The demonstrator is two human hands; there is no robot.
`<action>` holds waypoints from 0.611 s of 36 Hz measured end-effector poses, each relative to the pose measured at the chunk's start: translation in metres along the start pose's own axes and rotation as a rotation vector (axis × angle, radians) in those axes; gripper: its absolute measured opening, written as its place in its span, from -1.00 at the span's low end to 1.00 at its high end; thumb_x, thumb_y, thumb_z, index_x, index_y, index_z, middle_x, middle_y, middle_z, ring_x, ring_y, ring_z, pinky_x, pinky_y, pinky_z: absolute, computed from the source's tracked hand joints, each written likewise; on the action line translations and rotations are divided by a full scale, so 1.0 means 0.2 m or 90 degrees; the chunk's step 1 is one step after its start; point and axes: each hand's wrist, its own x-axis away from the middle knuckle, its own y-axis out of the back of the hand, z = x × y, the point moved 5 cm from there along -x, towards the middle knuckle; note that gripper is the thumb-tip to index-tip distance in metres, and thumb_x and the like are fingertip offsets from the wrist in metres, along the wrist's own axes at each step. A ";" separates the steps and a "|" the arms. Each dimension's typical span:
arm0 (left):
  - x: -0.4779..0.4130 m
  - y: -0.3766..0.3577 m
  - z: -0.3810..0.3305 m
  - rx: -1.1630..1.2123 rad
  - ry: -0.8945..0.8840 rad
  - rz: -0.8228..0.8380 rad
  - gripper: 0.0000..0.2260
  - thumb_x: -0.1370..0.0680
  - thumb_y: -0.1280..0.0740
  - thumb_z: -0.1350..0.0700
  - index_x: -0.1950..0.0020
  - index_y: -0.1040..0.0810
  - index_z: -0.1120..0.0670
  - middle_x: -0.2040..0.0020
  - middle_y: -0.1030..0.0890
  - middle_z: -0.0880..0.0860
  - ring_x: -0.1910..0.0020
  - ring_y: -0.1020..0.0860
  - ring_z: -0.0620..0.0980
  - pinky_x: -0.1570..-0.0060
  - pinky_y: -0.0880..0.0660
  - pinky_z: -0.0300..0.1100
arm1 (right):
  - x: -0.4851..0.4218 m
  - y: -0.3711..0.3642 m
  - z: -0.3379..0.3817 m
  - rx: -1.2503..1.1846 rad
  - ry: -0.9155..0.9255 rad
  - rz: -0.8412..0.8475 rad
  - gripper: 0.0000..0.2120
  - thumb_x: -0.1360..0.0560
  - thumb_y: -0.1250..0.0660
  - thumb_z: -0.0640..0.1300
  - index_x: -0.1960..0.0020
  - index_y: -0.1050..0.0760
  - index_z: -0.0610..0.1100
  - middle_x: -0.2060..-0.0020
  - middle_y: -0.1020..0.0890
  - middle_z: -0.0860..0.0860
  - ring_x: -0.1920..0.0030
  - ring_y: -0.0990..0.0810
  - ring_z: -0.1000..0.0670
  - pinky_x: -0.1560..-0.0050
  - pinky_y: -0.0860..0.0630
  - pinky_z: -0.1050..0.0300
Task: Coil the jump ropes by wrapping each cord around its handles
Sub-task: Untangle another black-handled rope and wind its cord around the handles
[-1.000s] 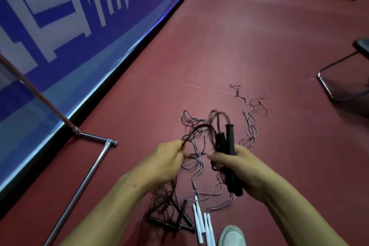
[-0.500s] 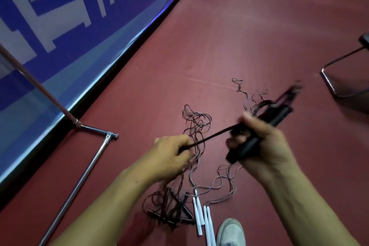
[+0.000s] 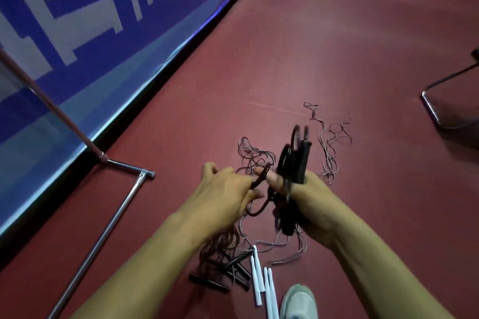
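My right hand (image 3: pixel 309 198) grips a pair of black jump-rope handles (image 3: pixel 302 163) held together and pointing up, with dark cord looped around them. My left hand (image 3: pixel 225 189) pinches the same dark cord (image 3: pixel 260 180) just left of the handles. The handles' lower ends stick out under my right palm. On the red floor below lies a tangle of thin cords (image 3: pixel 252 156), several black handles (image 3: pixel 225 274) and white handles (image 3: pixel 259 282).
A blue banner wall (image 3: pixel 103 41) runs along the left. A chrome stand with a floor bar (image 3: pixel 103 230) lies left of my arms. A metal chair base (image 3: pixel 445 101) sits at the right. My grey shoe (image 3: pixel 299 303) is by the white handles.
My right hand swung the black handles from pointing right, back to upright near my left hand. The cord that was taut between my hands now hangs in loose loops around the handles.
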 end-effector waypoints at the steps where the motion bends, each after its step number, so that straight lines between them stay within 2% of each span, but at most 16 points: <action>1: 0.01 0.01 -0.02 -0.023 -0.020 -0.006 -0.76 -0.68 -0.07 -0.14 0.06 -0.42 -0.08 0.26 -0.37 -0.12 0.06 -0.33 -0.05 -0.15 -0.20 -0.02 | 0.00 -0.01 0.01 0.003 0.014 0.016 -0.59 -0.37 -0.59 -0.10 -0.14 -0.65 -0.25 0.29 -0.67 0.05 0.30 -0.58 0.08 0.27 -0.46 0.14; 3: 0.03 0.03 -0.04 -0.030 -0.027 -0.007 -0.83 -0.67 -0.09 -0.02 0.05 -0.41 -0.09 0.25 -0.35 -0.12 0.02 -0.31 -0.04 -0.14 -0.21 -0.03 | -0.01 -0.02 0.02 0.034 0.047 0.012 -0.71 -0.36 -0.59 -0.20 -0.06 -0.68 -0.22 0.17 -0.72 -0.08 0.21 -0.66 0.00 0.23 -0.53 0.15; 4: 0.04 0.04 -0.05 -0.004 -0.019 0.004 -0.85 -0.67 -0.09 0.04 0.09 -0.36 -0.10 0.24 -0.33 -0.13 0.02 -0.26 -0.04 -0.14 -0.21 -0.04 | -0.02 -0.02 0.02 0.042 0.061 -0.014 -0.81 -0.37 -0.58 -0.27 0.03 -0.69 -0.22 0.19 -0.72 -0.14 0.20 -0.67 -0.04 0.24 -0.58 0.12; 6: 0.06 0.05 -0.08 0.042 -0.026 0.021 -0.81 -0.66 -0.10 0.10 0.16 -0.28 -0.07 0.23 -0.30 -0.11 0.08 -0.18 -0.06 -0.18 -0.23 -0.04 | -0.03 -0.02 0.01 0.028 0.077 -0.101 -0.90 -0.37 -0.56 -0.32 0.17 -0.65 -0.24 0.19 -0.66 -0.35 0.21 -0.63 -0.19 0.19 -0.64 -0.22; 7: 0.07 0.04 -0.09 0.057 -0.043 0.011 -0.78 -0.66 -0.11 0.09 0.19 -0.26 -0.09 0.23 -0.31 -0.11 0.10 -0.18 -0.07 -0.18 -0.23 -0.03 | -0.04 -0.02 0.01 0.003 0.087 -0.142 -0.89 -0.36 -0.54 -0.30 0.17 -0.62 -0.27 0.15 -0.63 -0.42 0.20 -0.62 -0.24 0.20 -0.59 -0.32; 8: 0.07 0.03 -0.09 0.082 -0.059 -0.007 -0.75 -0.67 -0.13 0.06 0.20 -0.26 -0.13 0.22 -0.35 -0.12 0.11 -0.20 -0.11 -0.17 -0.22 -0.04 | -0.03 -0.02 0.01 -0.032 0.097 -0.175 -0.88 -0.38 -0.51 -0.30 0.15 -0.60 -0.31 0.15 -0.63 -0.43 0.21 -0.61 -0.24 0.23 -0.58 -0.28; 10: 0.05 0.00 -0.03 0.131 -0.053 -0.036 -0.77 -0.68 -0.18 -0.03 0.19 -0.34 -0.17 0.20 -0.45 -0.14 0.02 -0.33 -0.17 -0.19 -0.22 0.00 | -0.03 -0.01 0.03 -0.100 0.125 -0.215 -0.94 -0.47 -0.43 -0.35 0.15 -0.56 -0.33 0.25 -0.64 -0.30 0.31 -0.59 -0.16 0.38 -0.53 0.01; 12: 0.01 -0.02 0.04 0.140 -0.020 -0.036 -0.73 -0.68 -0.19 -0.10 0.23 -0.37 -0.15 0.23 -0.46 -0.15 -0.04 -0.40 -0.08 -0.20 -0.23 0.00 | -0.02 0.05 0.09 -0.186 0.137 -0.263 -0.86 -0.49 -0.37 -0.38 0.23 -0.54 -0.25 0.38 -0.60 -0.15 0.46 -0.49 -0.04 0.48 -0.43 0.16; 15: 0.00 -0.07 0.17 0.088 0.034 0.010 -0.72 -0.68 -0.16 -0.10 0.22 -0.38 -0.10 0.21 -0.46 -0.17 -0.04 -0.40 -0.06 -0.15 -0.23 0.00 | 0.03 0.22 0.23 -0.385 0.162 -0.254 -0.84 -0.46 -0.32 -0.31 0.24 -0.44 -0.13 0.44 -0.50 0.00 0.53 -0.41 0.09 0.47 -0.40 0.31; 17: 0.03 -0.15 0.34 -0.010 0.131 0.074 -0.79 -0.68 -0.15 -0.08 0.06 -0.52 -0.10 0.03 -0.54 -0.15 -0.16 -0.43 -0.02 -0.20 -0.23 0.06 | 0.10 0.40 0.32 -0.445 0.209 -0.232 -0.80 -0.44 -0.31 -0.23 0.33 -0.42 -0.06 0.50 -0.45 0.10 0.55 -0.37 0.15 0.44 -0.37 0.37; 18: 0.07 -0.18 0.45 -0.046 0.201 0.109 -0.81 -0.67 -0.18 -0.07 -0.02 -0.56 -0.09 -0.07 -0.55 -0.13 -0.24 -0.45 0.00 -0.23 -0.23 0.11 | 0.13 0.48 0.36 -0.438 0.227 -0.242 -0.76 -0.43 -0.32 -0.20 0.39 -0.44 -0.03 0.52 -0.44 0.15 0.55 -0.38 0.18 0.43 -0.37 0.37; 19: 0.10 -0.21 0.54 -0.048 0.271 0.135 -0.82 -0.65 -0.20 -0.07 -0.02 -0.57 -0.09 -0.12 -0.57 -0.09 -0.28 -0.47 0.03 -0.25 -0.22 0.15 | 0.16 0.56 0.37 -0.424 0.238 -0.250 -0.72 -0.48 -0.30 -0.19 0.40 -0.46 -0.01 0.51 -0.46 0.18 0.53 -0.40 0.21 0.43 -0.37 0.37; 21: 0.15 -0.24 0.63 -0.006 0.363 0.130 -0.81 -0.66 -0.22 -0.11 0.08 -0.50 -0.08 -0.14 -0.61 -0.03 -0.36 -0.46 0.10 -0.27 -0.19 0.14 | 0.16 0.62 0.32 -0.375 0.197 -0.278 -0.72 -0.59 -0.22 -0.21 0.28 -0.45 0.00 0.48 -0.48 0.18 0.52 -0.41 0.21 0.46 -0.39 0.35; 22: 0.15 -0.24 0.63 0.011 0.377 0.110 -0.78 -0.66 -0.21 -0.14 0.11 -0.46 -0.08 -0.21 -0.59 0.02 -0.43 -0.37 0.14 -0.29 -0.16 0.12 | 0.14 0.60 0.26 -0.336 0.151 -0.290 -0.77 -0.59 -0.22 -0.23 0.23 -0.43 -0.05 0.49 -0.47 0.14 0.54 -0.39 0.19 0.51 -0.38 0.34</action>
